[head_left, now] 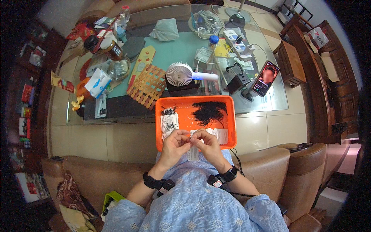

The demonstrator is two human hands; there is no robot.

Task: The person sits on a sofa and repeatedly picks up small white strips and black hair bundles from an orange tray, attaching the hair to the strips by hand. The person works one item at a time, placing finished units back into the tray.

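Observation:
My left hand (176,146) and my right hand (207,144) meet over the near edge of an orange plastic tray (159,106). Both are closed in a pinch, fingertips nearly touching. A white printed paper tag (193,153) hangs down between them, its upper end hidden by my fingers. Any cord at the fingertips is too small to make out. In the tray's far right lies a loose heap of black strings (210,112). White tags with black strings on them (170,123) are piled at its left, and more white tags (221,135) lie beside my right hand.
Beyond the tray stands a glass table (270,98). On it are a white handheld fan (181,74), a wooden slatted mat (147,86), a lit phone on a stand (266,78), a black cube charger (237,83) and a power strip (236,43). Brown sofa seats (112,172) flank me.

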